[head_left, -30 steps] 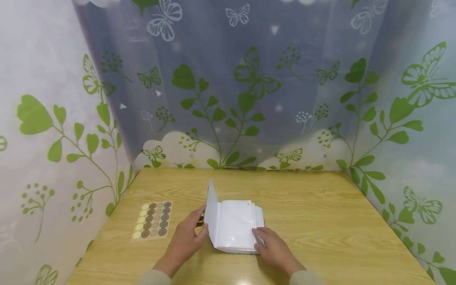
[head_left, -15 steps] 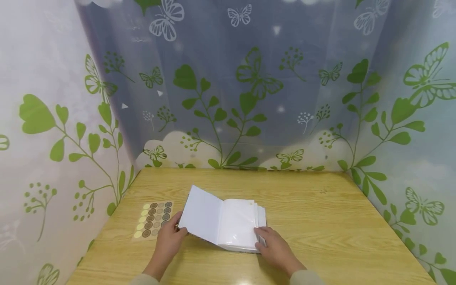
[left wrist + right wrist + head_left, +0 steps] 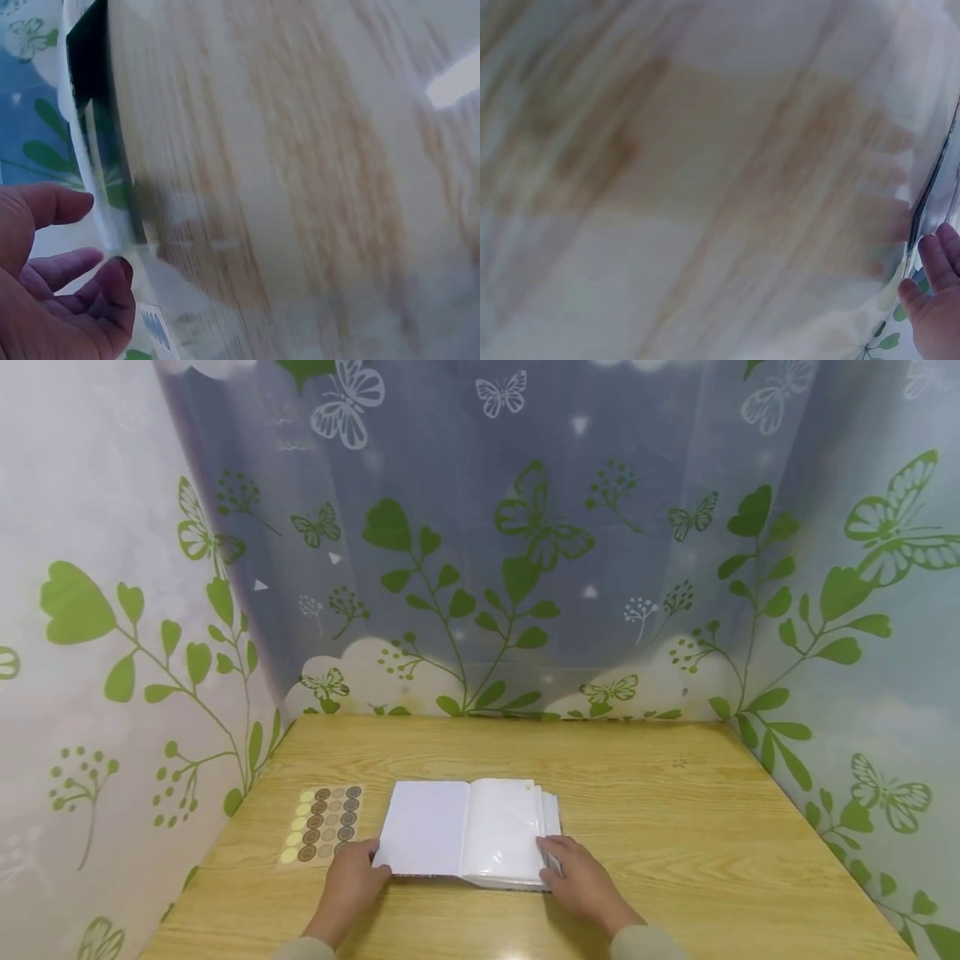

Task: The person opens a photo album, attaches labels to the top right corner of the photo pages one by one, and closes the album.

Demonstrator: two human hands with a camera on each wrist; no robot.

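A photo album point(image 3: 501, 831) lies open on the wooden table, with its pale inside cover point(image 3: 426, 827) flat on the left. Clear plastic sleeves, glossy and stacked in steps, cover the thick right side. My left hand point(image 3: 351, 881) holds the lower left corner of the cover, thumb near the front edge. At the lower right edge of the album, my right hand point(image 3: 587, 881) grips the page stack and back cover between thumb and fingers. In the left wrist view, the left hand point(image 3: 64, 277) has bent fingers at the album's edge. The right hand point(image 3: 937, 300) shows only partly in the right wrist view.
A sheet of round stickers point(image 3: 322, 822) in yellow, brown and grey columns lies left of the album, partly behind the left hand. The wooden table point(image 3: 675, 827) meets patterned curtains point(image 3: 480, 568) at its back and sides.
The album's front cover has swung from nearly upright down to the left and now lies flat. My left hand moved left and down with it. The right hand has stayed at the page edge.
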